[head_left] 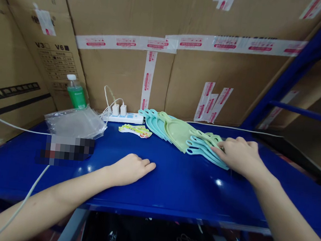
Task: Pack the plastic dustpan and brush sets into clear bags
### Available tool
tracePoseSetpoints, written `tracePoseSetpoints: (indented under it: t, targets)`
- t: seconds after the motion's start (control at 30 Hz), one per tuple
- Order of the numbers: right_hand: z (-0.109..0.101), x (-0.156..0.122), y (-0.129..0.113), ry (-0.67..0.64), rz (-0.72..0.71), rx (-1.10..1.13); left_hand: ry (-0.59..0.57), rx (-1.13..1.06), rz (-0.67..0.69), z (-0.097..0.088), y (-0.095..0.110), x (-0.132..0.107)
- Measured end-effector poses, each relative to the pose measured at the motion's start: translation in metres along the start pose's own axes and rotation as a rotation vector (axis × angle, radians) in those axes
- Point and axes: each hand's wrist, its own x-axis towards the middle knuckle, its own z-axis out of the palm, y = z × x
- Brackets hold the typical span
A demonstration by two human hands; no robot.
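Note:
On the blue table lies a fanned row of flat, paddle-shaped plastic pieces with looped handles. Several light blue pieces (157, 126) are at its left end, with light green pieces (178, 131) overlapping them. Further right, more light blue pieces (208, 154) lie beneath green ones (205, 137). My right hand (238, 154) reaches over this right-hand pile, thumb and curled fingers closed at a green piece's edge; the palm hides part of the pile. My left hand (131, 169) rests on the table in front of the row, fingers folded in, with nothing visible in it.
Printed paper labels (135, 130) lie near a white power strip (132, 118) with two plugged-in chargers. Clear plastic bags (75, 123) and a green bottle (76, 94) stand at left, beside a blurred item. Cardboard walls (119, 71) back the table; a blue metal post (290, 68) rises at right.

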Motion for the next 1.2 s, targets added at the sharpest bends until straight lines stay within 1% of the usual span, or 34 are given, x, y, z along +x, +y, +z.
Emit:
tracePoseSetpoints:
  t: [0.1,0.27,0.4,0.5,0.7,0.9,0.97,1.13,1.2]
  targets:
    - [0.003,-0.002,0.0,0.064,-0.013,0.0,0.011,-0.005,0.002,0.0,0.0,0.0]
    - [-0.004,-0.001,-0.007,0.008,0.039,-0.03,0.047,-0.015,0.008,0.002,-0.001,-0.001]
    - [-0.007,0.001,-0.012,-0.015,-0.026,-0.078,0.079,-0.026,0.005,0.004,-0.001,-0.001]
    - [-0.007,0.001,-0.016,-0.013,-0.05,-0.105,0.073,-0.023,0.002,0.004,0.0,-0.001]
    - [-0.003,0.004,-0.02,0.07,-0.079,-0.12,0.017,-0.002,0.001,0.001,0.0,-0.001]
    - [0.009,0.006,-0.017,0.119,-0.102,-0.141,0.021,-0.006,-0.011,0.001,0.0,-0.001]
    - [0.009,0.006,-0.018,0.106,-0.099,-0.163,0.03,-0.01,-0.008,0.001,0.0,-0.001]
    - [-0.002,0.006,-0.025,-0.046,-0.021,-0.203,0.004,-0.006,-0.009,0.0,0.001,-0.001]
    - [-0.005,0.005,-0.026,-0.065,-0.004,-0.202,-0.005,-0.003,-0.007,0.0,0.001,0.0]
